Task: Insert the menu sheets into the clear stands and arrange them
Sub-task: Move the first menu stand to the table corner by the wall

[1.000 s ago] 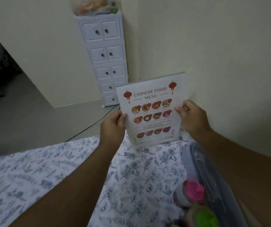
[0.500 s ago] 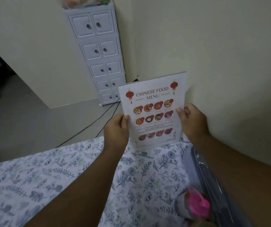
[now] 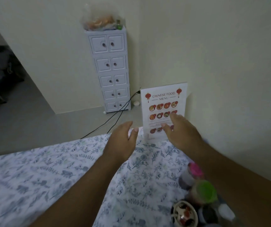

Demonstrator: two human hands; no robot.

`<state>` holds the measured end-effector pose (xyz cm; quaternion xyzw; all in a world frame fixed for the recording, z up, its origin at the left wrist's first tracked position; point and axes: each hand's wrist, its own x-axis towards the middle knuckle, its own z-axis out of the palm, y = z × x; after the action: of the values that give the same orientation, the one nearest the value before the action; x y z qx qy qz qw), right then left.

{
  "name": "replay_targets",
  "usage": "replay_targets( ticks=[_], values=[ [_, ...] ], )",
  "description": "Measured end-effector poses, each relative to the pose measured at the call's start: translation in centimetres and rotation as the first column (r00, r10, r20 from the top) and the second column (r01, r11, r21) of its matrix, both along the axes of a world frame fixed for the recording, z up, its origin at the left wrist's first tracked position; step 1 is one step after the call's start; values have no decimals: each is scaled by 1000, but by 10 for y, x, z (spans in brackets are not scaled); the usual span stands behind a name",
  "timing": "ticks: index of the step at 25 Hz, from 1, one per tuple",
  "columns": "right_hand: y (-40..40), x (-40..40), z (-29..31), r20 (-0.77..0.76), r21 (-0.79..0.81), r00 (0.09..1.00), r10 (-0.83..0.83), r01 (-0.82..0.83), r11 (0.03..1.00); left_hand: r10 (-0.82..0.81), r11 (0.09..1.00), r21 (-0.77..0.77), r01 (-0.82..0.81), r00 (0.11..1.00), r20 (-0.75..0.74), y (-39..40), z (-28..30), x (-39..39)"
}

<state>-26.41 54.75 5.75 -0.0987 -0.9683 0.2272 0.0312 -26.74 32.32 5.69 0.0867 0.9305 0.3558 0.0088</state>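
Pale walls met in a corner at the upper middle of the frame, where a white drawer cabinet (image 3: 111, 72) stood on the grey floor (image 3: 33, 115) with a bag of orange things (image 3: 99, 22) on top. Two black cables (image 3: 115, 118) ran from the wall past its foot toward the lower part of the frame. Across the lower half lay a white cloth with a blue leaf print (image 3: 57, 174), covering the bench.

At the far edge of the cloth, right of centre, the menu sheet (image 3: 163, 102) stood upright close to the right-hand wall, its "Chinese Food Menu" heading and rows of dish pictures facing the camera. Whether a clear stand held it could not be made out.

Both hands were off the sheet. The left hand (image 3: 122, 141) hovered just left of its lower corner, fingers (image 3: 134, 132) released and spread, palm turned toward the sheet. The right hand (image 3: 182, 131) hung in front of the sheet's lower right part, fingers loose and apart, grasping nothing; it was blurred.

At the lower right of the frame stood a pink-capped jar (image 3: 193, 173), a green-capped jar (image 3: 204, 193) and a small patterned bowl (image 3: 184, 213), all out of focus
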Motion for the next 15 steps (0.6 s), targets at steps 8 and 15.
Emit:
replay_targets(
  ticks=[8,15],
  values=[
    [-160,161,15,110,140,975,192,-206,968,-39,981,-193,32,999,-34,-140,-8,180],
    [-275,229,-12,134,78,894,427,-439,895,125,940,-309,-141,990,-71,-247,-15,290]
  ],
)
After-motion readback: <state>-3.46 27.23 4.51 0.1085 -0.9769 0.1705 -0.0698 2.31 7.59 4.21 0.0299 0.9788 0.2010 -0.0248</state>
